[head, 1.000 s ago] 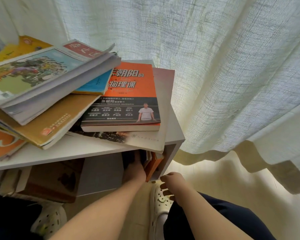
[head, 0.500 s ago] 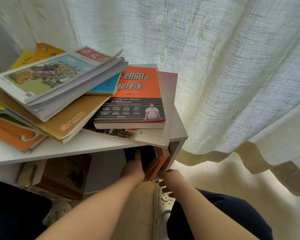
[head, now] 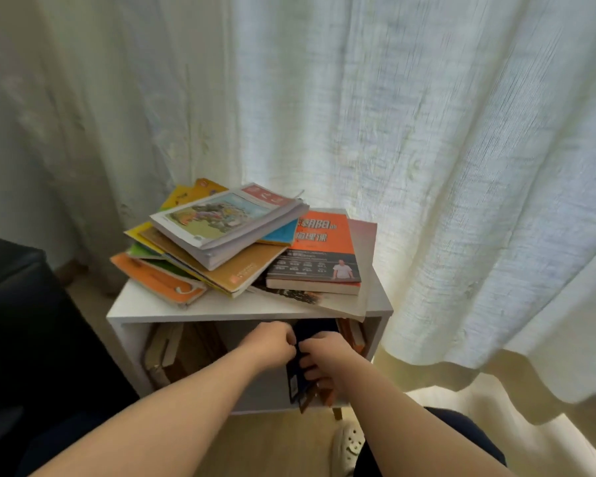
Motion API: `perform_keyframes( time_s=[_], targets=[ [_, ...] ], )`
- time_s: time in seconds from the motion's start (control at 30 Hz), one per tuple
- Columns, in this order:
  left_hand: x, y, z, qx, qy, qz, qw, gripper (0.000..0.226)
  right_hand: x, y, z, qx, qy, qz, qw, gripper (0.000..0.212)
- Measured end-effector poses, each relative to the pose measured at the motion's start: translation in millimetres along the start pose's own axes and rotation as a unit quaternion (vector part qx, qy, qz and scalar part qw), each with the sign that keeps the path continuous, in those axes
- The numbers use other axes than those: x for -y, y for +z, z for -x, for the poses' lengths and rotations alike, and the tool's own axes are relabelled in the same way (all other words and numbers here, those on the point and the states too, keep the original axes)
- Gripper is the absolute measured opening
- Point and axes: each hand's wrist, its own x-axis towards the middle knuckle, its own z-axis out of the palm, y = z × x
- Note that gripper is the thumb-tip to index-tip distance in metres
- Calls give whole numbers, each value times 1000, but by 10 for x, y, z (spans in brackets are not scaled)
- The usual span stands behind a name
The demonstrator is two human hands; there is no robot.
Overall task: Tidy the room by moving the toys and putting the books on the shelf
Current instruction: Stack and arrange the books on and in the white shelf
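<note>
The left hand (head: 272, 343) and right hand (head: 326, 360) both grip the dark book (head: 294, 383), fingers curled. This grip likely steadies it upright in the shelf (head: 221, 316).

orange book (head: 324, 242) cover: "朝阳", "物理课"; rest blurred

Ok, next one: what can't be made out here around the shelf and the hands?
All in the head view:
- The dark book: its title is covered by the left hand and right hand gripping it.
- The upright books in the shelf: mostly hidden by the shelf top and the right hand.
- The orange book: its small print is blurred.
- The pile: the lower covers are hidden by the books above.
</note>
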Motion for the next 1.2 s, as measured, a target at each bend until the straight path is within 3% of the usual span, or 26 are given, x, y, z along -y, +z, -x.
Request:
perform_keyframes(
  time_s=[0.1,0.2,0.3,0.4,0.53,0.6,0.7,0.77,0.93,1.07,1.13,1.2],
  targets=[
    [-62,-343,234,-38,19,13,999,25,333,50,215,-3,-47,3,999,26],
    [-101,-681,425,-74,29,96,992,30,616,10,329,-12,-73,-5,997,29],
    [-115,-1000,530,-149,45,135,979,33,871,-58,440,-19,-108,-30,994,17],
    [-71,-1247,517,-239,55,82,966,28,1081,-106,421,-68,-157,-18,985,11],
    [83,-1433,323,-304,55,-52,950,25,1250,-137,217,-123,-200,47,971,20],
    [182,-1506,156,-292,55,-129,946,34,1310,-132,85,-131,-215,68,965,26],
    [299,-1518,-69,-162,-23,-212,963,64,1343,-140,-162,-147,-211,141,956,38],
    [333,-1432,-167,-123,-74,-216,966,71,1288,-136,-325,-149,-194,211,946,42],
    [297,-1325,-331,-181,-80,-333,922,52,1173,-116,-552,-147,-180,377,897,52],
    [226,-1350,-368,-194,-33,-371,908,38,1277,-238,-524,-124,-173,381,900,25],
    [225,-1467,-349,-213,5,-348,913,33,1281,-296,-497,-123,-179,370,903,16],
    [289,-1679,-306,-234,18,-260,937,24,1271,-324,-464,-120,-189,359,906,19]
  ],
)
